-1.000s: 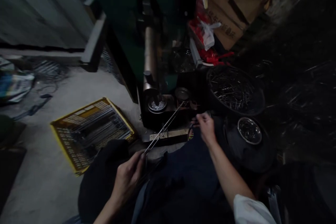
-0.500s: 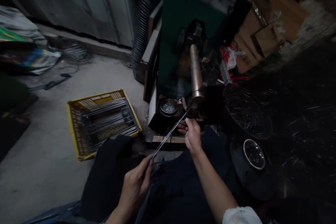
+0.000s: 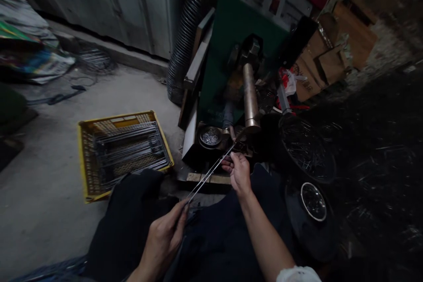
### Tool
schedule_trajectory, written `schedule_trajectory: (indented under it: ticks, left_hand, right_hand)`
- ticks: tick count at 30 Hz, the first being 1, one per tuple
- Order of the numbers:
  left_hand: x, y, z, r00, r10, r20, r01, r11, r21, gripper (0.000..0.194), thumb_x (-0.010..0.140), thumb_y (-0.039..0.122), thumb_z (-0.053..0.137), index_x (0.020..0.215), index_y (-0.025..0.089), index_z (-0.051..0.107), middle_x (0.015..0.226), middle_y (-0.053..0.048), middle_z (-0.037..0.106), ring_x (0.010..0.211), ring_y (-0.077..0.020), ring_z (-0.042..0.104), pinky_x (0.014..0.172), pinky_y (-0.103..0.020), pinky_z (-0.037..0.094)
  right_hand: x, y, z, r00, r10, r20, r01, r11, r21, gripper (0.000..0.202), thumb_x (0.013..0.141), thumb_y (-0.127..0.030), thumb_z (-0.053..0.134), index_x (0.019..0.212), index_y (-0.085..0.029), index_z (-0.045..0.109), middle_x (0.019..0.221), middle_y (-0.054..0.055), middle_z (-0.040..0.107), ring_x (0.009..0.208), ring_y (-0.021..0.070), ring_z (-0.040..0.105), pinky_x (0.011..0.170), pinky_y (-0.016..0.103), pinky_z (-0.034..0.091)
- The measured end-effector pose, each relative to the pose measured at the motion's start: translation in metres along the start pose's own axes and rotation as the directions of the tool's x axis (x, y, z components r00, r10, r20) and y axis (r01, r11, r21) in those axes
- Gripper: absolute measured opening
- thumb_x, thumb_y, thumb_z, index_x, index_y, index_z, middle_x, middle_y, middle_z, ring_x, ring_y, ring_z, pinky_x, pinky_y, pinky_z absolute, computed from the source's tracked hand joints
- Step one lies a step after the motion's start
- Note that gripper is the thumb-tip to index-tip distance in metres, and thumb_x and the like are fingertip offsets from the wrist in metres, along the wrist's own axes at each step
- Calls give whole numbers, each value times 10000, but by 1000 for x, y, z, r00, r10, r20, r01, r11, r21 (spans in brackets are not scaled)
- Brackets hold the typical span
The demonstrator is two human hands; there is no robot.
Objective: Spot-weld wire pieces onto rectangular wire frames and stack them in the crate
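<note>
My left hand (image 3: 165, 233) is closed round the near end of a pair of thin metal rods (image 3: 205, 178), which run slanting up and away from me. At their far end, my right hand (image 3: 239, 171) has its thumb and fingers pinched on them; whether a smaller piece is also between the fingertips is hidden. The rod tips reach the lower copper-coloured electrode (image 3: 232, 134) of a green spot welder (image 3: 211, 83), just below its thick upper arm (image 3: 251, 97). A round dish (image 3: 210, 136) of small metal bits stands left of the electrode.
Left on the floor is a yellow plastic crate (image 3: 81, 158) with wire pieces inside. To the right are a dark basin (image 3: 307, 147) of thin metal pieces and a small round bowl (image 3: 313, 202). Cardboard boxes (image 3: 325, 64) and a coiled black hose (image 3: 183, 48) flank the machine.
The view has shifted a little, and a red light on the machine's panel now shows. Both hands keep nearly the same place at the rods; the two rods look slightly more apart.
</note>
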State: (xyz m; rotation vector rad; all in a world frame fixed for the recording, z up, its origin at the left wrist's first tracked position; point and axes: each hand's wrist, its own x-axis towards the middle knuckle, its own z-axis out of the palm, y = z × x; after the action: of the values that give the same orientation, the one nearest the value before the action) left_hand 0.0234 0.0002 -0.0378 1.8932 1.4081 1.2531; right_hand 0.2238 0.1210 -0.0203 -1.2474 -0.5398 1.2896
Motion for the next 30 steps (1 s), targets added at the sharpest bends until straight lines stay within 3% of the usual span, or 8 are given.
schedule_trajectory:
  ticks: [10,19,30]
  left_hand:
    - [2,5,3,997,72,12,-72,996,54,247,954,226,457,1156,157,581,840,-49,757,613,-133,715,624,-144,548]
    - [16,15,4,996,89,-11,-88,994,66,267,972,248,421,1105,108,605,711,-39,727,574,-124,704,602,-124,537]
    - [21,17,4,999,42,-20,-42,999,30,253,967,250,420,1109,151,604,705,-25,728,569,-135,706,565,-139,540]
  right_hand:
    - [-2,-17,1,999,-40,4,40,999,36,325,687,-368,763,803,-190,517,674,1,692,586,133,690,484,168,515]
    - [4,-26,3,997,-74,-12,74,997,24,312,687,-347,760,805,-180,524,655,7,693,555,136,684,465,170,513]
    - [6,-28,7,998,-63,-19,63,998,14,334,661,-355,775,783,-180,517,654,9,690,556,138,686,469,170,514]
